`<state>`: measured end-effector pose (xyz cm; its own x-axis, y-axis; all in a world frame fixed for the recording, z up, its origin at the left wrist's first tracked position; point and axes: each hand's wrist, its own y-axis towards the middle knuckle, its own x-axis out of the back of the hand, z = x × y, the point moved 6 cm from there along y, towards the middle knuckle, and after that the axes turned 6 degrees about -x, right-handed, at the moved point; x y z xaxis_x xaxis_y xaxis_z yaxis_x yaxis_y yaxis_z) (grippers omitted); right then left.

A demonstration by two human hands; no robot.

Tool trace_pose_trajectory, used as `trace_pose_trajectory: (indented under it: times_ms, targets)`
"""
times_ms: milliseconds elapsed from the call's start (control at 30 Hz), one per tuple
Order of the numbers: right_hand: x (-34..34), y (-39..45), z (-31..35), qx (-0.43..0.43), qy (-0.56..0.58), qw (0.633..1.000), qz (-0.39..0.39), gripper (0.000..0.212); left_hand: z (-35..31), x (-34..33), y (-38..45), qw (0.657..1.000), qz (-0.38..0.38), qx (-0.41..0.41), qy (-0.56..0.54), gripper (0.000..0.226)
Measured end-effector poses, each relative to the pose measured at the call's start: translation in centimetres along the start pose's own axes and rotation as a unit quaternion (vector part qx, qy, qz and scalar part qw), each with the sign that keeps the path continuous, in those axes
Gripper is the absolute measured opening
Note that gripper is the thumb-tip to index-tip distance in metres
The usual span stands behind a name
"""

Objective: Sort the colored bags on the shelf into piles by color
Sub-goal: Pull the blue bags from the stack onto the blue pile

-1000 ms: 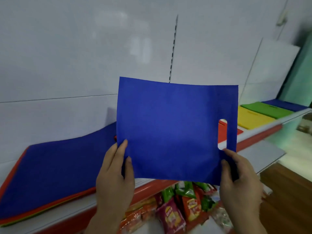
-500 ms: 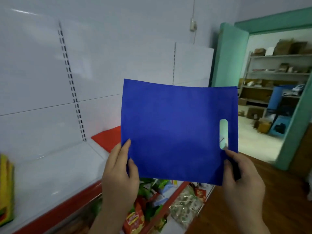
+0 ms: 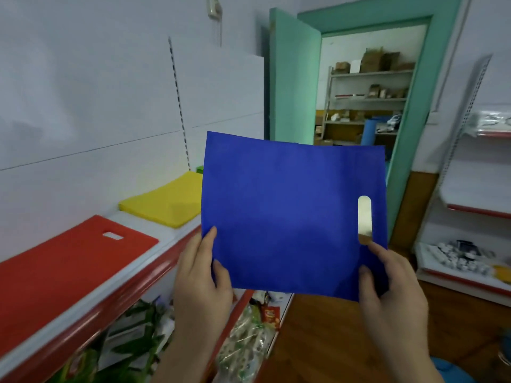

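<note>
I hold a flat blue bag upright in front of me, its handle cut-out at the right side. My left hand pinches its lower left corner and my right hand pinches its lower right corner below the cut-out. On the white shelf to the left lies a red pile with a handle slot on top. Beyond it sits a yellow pile. A sliver of a green bag shows behind the yellow one; the blue bag hides the rest of the shelf.
The shelf's red front edge runs along my left. Snack packets fill the lower shelf beneath. A teal door frame opens onto a storeroom ahead. Another shelf unit with small items stands at the right, over a wooden floor.
My view has swung right along the shelf with the blue bag held in both hands. The mixed stack at the left has left the view; the red and yellow piles now show.
</note>
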<state>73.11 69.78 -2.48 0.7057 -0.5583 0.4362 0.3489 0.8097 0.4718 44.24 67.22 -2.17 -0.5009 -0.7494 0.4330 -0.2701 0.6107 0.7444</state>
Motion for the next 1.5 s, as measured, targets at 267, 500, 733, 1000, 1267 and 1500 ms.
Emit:
trace_pose_trajectory:
  times_ms: [267,500,733,1000,1267,1500]
  targets:
    - [-3.4,12.8,-3.6,-0.003,-0.043,0.999,-0.027,0.049,0.1,-14.6,9.6,0.997,0.055,0.032,-0.053,0.052]
    - [-6.3,22.3,-9.2,-0.039,-0.066,0.996,-0.036,0.053,-1.2,-25.8,15.4,0.993,0.082,0.016,-0.084,0.052]
    - [-10.4,34.5,-14.7,-0.022,-0.043,0.998,-0.029,0.053,-1.9,-38.0,21.7,0.995,0.076,0.015,-0.062,0.051]
    - [-15.6,50.1,-18.0,0.032,-0.009,0.999,-0.014,0.05,-2.3,-48.2,29.4,0.999,0.024,0.022,-0.036,0.052]
    - [-27.0,61.0,-18.7,0.075,0.035,0.996,0.04,0.049,3.2,-55.1,36.7,0.998,-0.032,0.058,0.006,0.055]
    - [-37.9,70.0,-17.0,0.107,0.053,0.989,0.082,0.047,9.3,-60.1,43.5,0.991,-0.085,0.094,0.047,0.055]
